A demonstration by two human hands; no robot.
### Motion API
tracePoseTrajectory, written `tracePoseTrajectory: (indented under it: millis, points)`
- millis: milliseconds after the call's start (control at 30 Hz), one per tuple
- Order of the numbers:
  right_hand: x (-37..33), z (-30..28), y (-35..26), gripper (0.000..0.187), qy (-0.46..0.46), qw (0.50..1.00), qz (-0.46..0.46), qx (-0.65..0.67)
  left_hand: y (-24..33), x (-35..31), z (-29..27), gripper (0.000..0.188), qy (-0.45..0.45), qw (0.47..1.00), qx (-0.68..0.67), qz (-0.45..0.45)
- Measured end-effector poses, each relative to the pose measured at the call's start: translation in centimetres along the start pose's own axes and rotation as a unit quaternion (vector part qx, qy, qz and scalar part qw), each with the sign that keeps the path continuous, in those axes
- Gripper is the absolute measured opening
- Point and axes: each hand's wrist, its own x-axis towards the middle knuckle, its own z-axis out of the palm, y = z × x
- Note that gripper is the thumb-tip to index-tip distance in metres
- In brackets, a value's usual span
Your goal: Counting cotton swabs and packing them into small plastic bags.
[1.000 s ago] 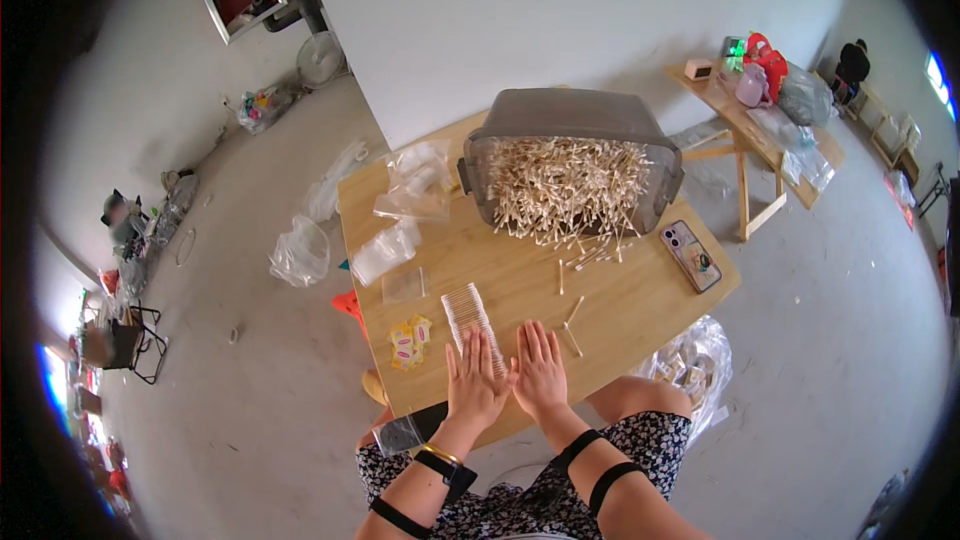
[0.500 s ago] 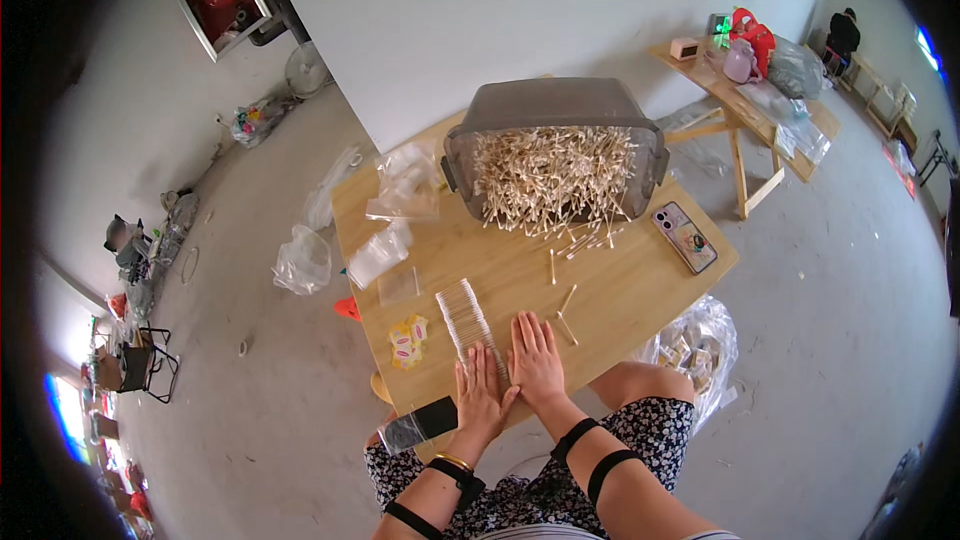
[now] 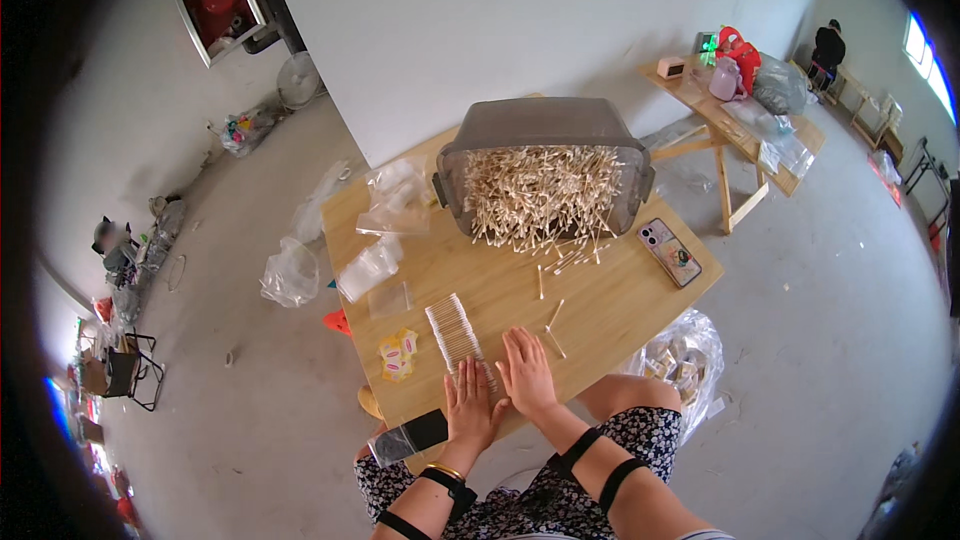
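A neat row of cotton swabs (image 3: 452,328) lies side by side on the wooden table (image 3: 480,275). My left hand (image 3: 472,408) rests flat over the near end of this row, fingers stretched out and covering some swabs. Close to the row's right side, my right hand (image 3: 530,377) is held with its fingers extended and nothing visible in it. A few loose swabs (image 3: 555,328) lie beyond my right fingertips. Farther back, a grey translucent tub (image 3: 545,120) tipped on its side holds a large heap of cotton swabs (image 3: 540,190), some spilling onto the table.
A patterned phone (image 3: 670,252) lies at the right. On the left are yellow-and-white labels (image 3: 397,353), clear plastic bags (image 3: 370,268) and a dark flat object (image 3: 426,430). A clear sack of small packs (image 3: 685,360) stands beside my leg. Another table (image 3: 710,105) is behind.
The whole view has shifted slightly, so the table sits a little lower and farther left. Both hands keep nearly the same places beside and on the swab row.
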Motion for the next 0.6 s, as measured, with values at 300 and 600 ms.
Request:
tracePoseTrajectory:
  millis: [300, 600]
  points:
    - [4.5, -8.6, 7.2, 0.068, -0.122, 0.977, -0.040, -0.170, -0.5, -0.8, -3.3, 0.084, 0.051, 0.996, -0.074, -0.026]
    - [1.6, -8.0, 6.7, 0.015, -0.137, 0.980, -0.056, -0.133, -3.5, -6.7, -3.8, 0.081, 0.072, 0.985, -0.106, -0.117]
